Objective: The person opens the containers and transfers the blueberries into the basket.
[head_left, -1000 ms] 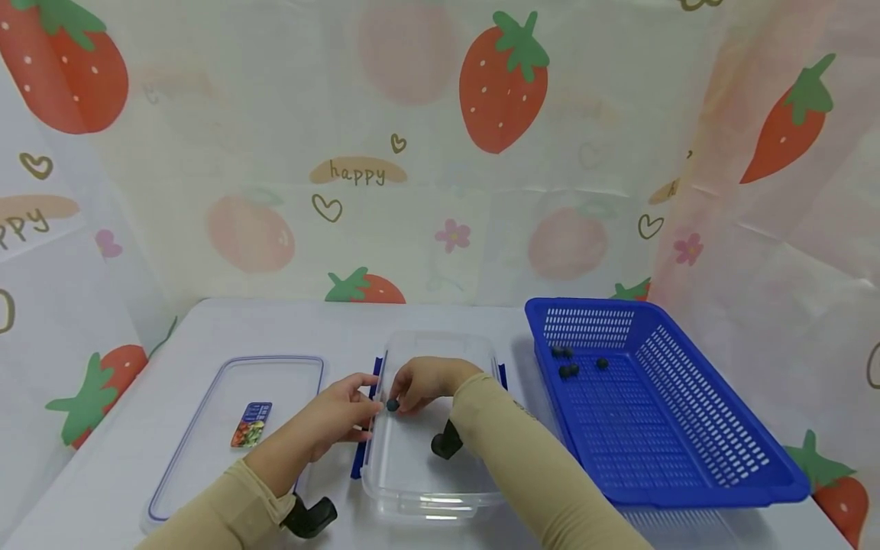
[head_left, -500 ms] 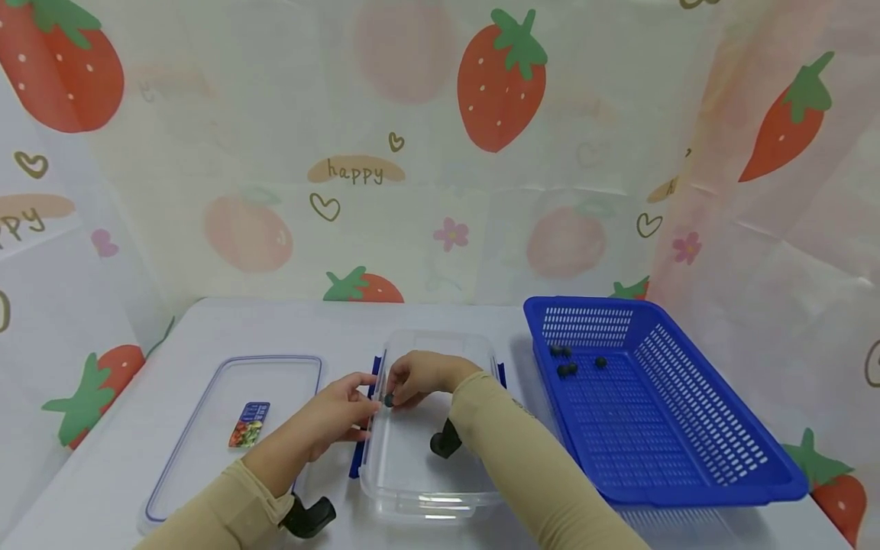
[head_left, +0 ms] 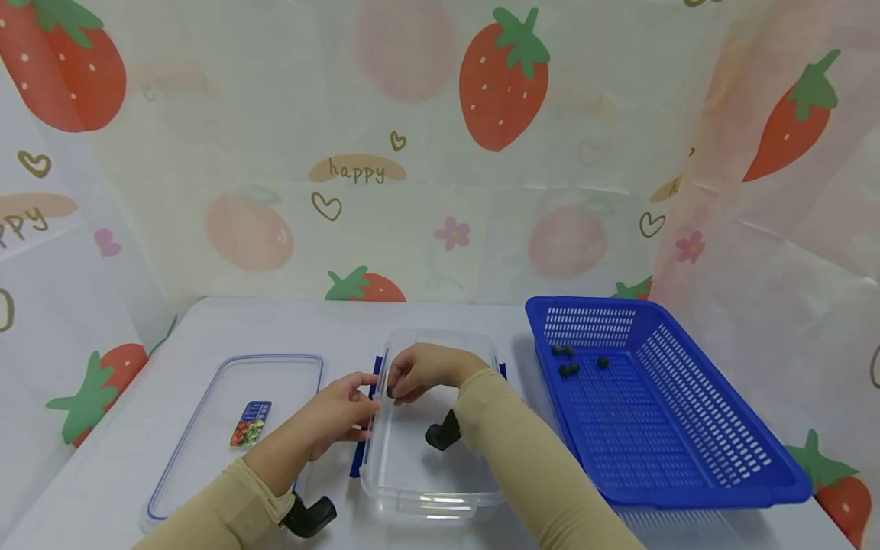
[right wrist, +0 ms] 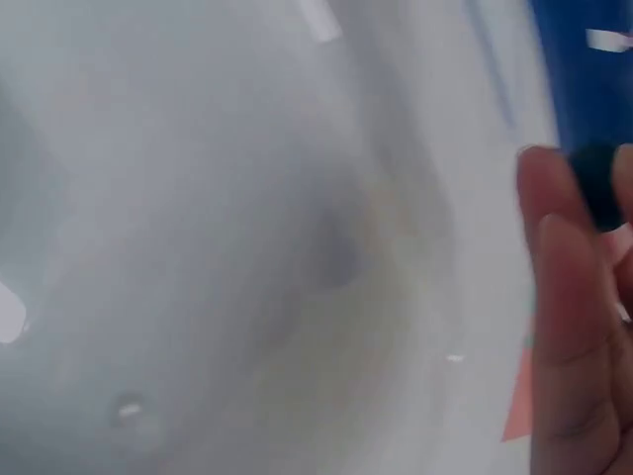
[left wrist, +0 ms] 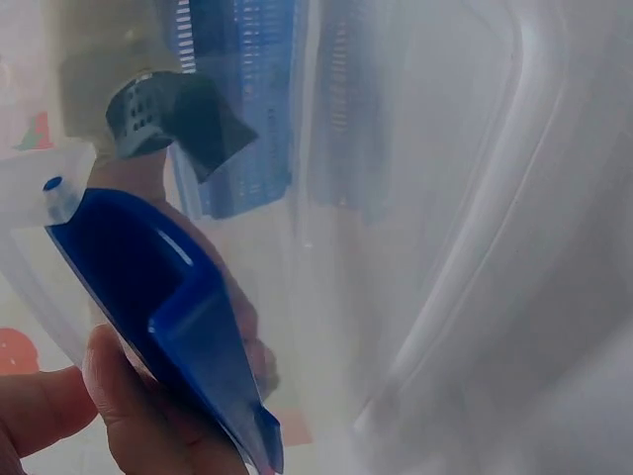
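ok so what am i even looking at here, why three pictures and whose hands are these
These are a person's two bare hands, filmed by three cameras at once. The wide picture comes from a camera on the head, looking down at a white table. The two blurry close-ups come from cameras strapped to each wrist.

On the table lie a clear lid, a clear plastic box with blue clips, and a blue basket with a few small dark berries inside.

The left hand holds the box's left edge by its blue clip. The right hand, over the box, has one dark berry in a fingertip grip; the right wrist view shows it too.
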### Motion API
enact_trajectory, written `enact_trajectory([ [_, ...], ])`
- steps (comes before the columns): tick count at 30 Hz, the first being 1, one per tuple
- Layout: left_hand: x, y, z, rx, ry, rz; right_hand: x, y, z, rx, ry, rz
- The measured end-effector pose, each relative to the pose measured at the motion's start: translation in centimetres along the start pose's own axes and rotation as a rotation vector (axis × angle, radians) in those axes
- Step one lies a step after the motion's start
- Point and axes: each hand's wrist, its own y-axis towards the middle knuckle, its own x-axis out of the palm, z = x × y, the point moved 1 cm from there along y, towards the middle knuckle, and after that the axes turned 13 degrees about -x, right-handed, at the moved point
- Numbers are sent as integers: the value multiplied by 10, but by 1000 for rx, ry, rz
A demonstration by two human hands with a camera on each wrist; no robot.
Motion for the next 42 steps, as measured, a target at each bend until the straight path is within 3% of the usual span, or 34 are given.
enact_trajectory([
  [9, 0, -2, 0, -15, 11, 16, -17, -9, -24, -87, -7, 6],
  [20, 1, -1, -5, -3, -10, 44, -64, -37, -44, -49, -152, 69],
  [30, 3, -2, -6, 22, -10, 50, -119, -100, -46, -81, -171, 211],
  [42, 3, -5, -6, 3, -5, 63, -161, -177, -7, -72, -98, 363],
])
